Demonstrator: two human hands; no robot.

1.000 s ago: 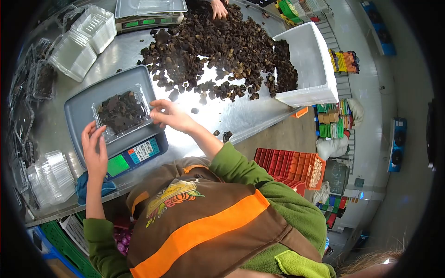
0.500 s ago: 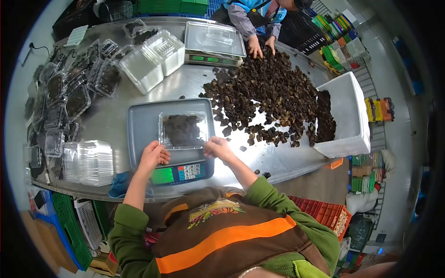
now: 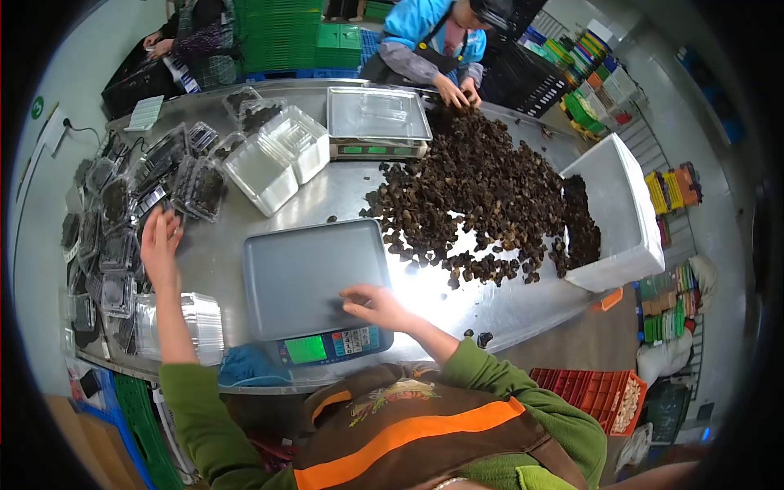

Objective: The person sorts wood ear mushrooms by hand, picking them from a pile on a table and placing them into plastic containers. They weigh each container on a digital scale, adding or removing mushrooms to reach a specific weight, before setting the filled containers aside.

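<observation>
My left hand is stretched out at the edge of the pile of clear plastic punnets, fingers apart and nothing seen in them. Dark mushroom-like pieces fill many of those punnets. My right hand hangs over the scale's grey tray, its fingers loosely bent and empty. Nothing lies on that tray. The scale's green display is lit, with a keypad beside it. Right of the scale spreads a big heap of dark brown mushroom-like pieces.
Stacked empty punnets stand behind the scale, more at the left front. A second scale is at the back. A white foam box lies tipped at the right. Across the table, a co-worker's hands touch the heap.
The filled punnet is gone from the scale tray. My left hand has moved left to the pile of punnets; my right hand has let go and stays over the scale.
</observation>
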